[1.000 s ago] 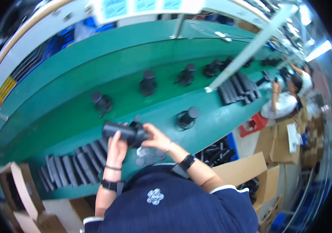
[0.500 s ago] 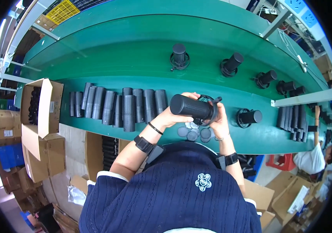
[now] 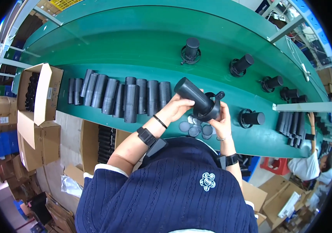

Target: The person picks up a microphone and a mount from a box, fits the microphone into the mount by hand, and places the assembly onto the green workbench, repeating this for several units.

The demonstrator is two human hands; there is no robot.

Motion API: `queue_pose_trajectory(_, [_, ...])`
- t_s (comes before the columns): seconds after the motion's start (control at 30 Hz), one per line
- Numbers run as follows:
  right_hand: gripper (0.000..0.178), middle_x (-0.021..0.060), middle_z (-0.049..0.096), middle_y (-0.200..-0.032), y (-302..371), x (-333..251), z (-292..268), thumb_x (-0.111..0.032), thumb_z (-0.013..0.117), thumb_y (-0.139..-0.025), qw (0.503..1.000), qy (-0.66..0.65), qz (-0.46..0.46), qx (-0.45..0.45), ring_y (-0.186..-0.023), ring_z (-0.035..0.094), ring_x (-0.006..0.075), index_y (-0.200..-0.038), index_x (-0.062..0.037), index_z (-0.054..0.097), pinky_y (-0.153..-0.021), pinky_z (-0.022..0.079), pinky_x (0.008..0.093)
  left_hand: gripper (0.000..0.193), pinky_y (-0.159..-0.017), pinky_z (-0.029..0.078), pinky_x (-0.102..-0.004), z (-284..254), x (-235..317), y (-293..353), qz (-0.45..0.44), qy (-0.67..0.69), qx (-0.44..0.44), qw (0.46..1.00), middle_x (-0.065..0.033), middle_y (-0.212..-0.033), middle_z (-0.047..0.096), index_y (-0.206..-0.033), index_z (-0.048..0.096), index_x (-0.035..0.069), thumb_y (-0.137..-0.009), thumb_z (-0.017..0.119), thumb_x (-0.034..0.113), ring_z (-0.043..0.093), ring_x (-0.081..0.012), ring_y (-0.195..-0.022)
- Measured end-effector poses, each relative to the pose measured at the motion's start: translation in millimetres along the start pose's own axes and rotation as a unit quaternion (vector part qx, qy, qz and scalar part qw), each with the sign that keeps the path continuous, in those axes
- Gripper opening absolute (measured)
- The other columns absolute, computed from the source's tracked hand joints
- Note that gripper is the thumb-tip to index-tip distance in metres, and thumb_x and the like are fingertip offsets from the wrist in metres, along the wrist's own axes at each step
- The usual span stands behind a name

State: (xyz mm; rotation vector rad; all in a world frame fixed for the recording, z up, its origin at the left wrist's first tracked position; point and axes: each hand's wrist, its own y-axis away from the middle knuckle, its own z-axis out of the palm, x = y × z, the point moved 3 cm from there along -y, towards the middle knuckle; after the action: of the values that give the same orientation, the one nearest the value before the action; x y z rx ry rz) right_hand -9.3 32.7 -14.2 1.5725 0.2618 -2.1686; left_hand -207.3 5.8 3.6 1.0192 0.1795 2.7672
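- The tube [image 3: 192,93] is held above the near side of the bench [image 3: 226,91], tilted toward the far left, its lower end at the ring [image 3: 208,114].
- The left hand [image 3: 177,108] grips the tube; the right hand [image 3: 223,121] pinches the ring from the right.
- The step looks like handling tube and ring as one piece; moving it seems to call for a steady hold on both.
- Just nearer lie grey discs [image 3: 193,131], loosely piled.
- To the left stand or lie loose tubes [image 3: 109,96]; to the right is a tube-and-ring unit [image 3: 255,118], with others beyond.
- The join inside the ring is hidden, and fingers behind the tube are partly covered; whether it is fully seated I can't fairly tell.
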Motion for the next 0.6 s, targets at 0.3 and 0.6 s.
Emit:
queue_pose_trajectory(0.3, [0.059, 0.0138, 0.056, -0.103, -15.1, -40.5, 37.0, -0.005, 0.074, -0.059, 0.831, 0.539, -0.138, 0.025, -0.099, 0.055, 0.0350, -0.114, -0.0080, 0.051, -0.083, 0.047, 0.0412, 0.054, -0.089, 0.043, -0.0435, -47.9, -45.7, -10.5, -0.261, -0.109, 0.203, 0.937, -0.0051, -0.101, 0.060, -0.111, 0.052, 0.005, -0.092, 0.045, 0.055, 0.056, -0.0201, -0.101])
queue_pose_trajectory(0.6, [0.060, 0.0117, 0.053, -0.101, -21.7, -22.5, 33.7, -0.007, 0.074, -0.059, 0.786, 0.612, -0.089, -0.019, -0.098, 0.054, 0.0342, -0.115, -0.0098, 0.053, -0.082, 0.048, 0.0408, 0.043, -0.083, 0.040, -0.0325, -36.0, -44.5, -19.9, -0.167, -0.234, 0.163, 0.944, -0.0019, -0.097, 0.061, -0.100, 0.062, 0.005, -0.094, 0.050, 0.046, 0.052, -0.0116, -0.089])
